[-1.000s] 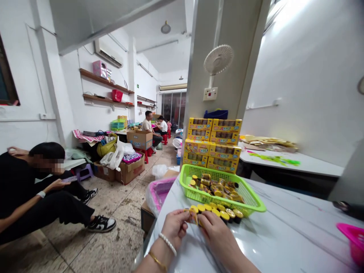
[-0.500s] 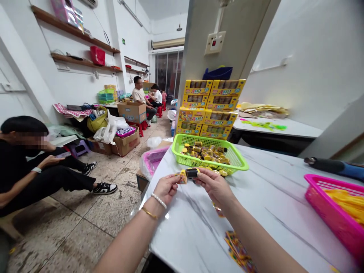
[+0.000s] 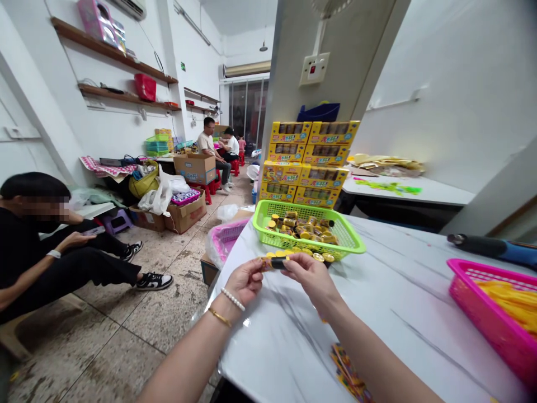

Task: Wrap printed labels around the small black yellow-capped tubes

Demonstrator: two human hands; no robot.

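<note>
Over the near part of the marbled table, my left hand (image 3: 242, 282) pinches a yellow printed sleeve (image 3: 265, 264) between thumb and fingers. My right hand (image 3: 314, 277) grips a small black cylinder (image 3: 277, 263) with yellow at its right end. The cylinder's left end meets the sleeve and seems to be inside its opening. Just beyond my hands, several small yellow-capped cylinders (image 3: 323, 258) stand in front of a green basket (image 3: 354, 242), which holds many wrapped ones (image 3: 308, 228). Beneath my right forearm lies a pile of flat printed sleeves (image 3: 347, 370), partly covered.
Yellow boxes (image 3: 321, 176) are stacked behind the basket. To the right are a pink basket (image 3: 474, 296) of yellow pieces and a blue-black heat-gun-like tool (image 3: 486, 246). A pink crate (image 3: 224, 243) stands beyond the table's left edge. A seated person (image 3: 37, 240) is at left.
The cylinder and the sleeve have come together in line, where before the sleeve stood at the cylinder's end. My right hand has shifted slightly left.
</note>
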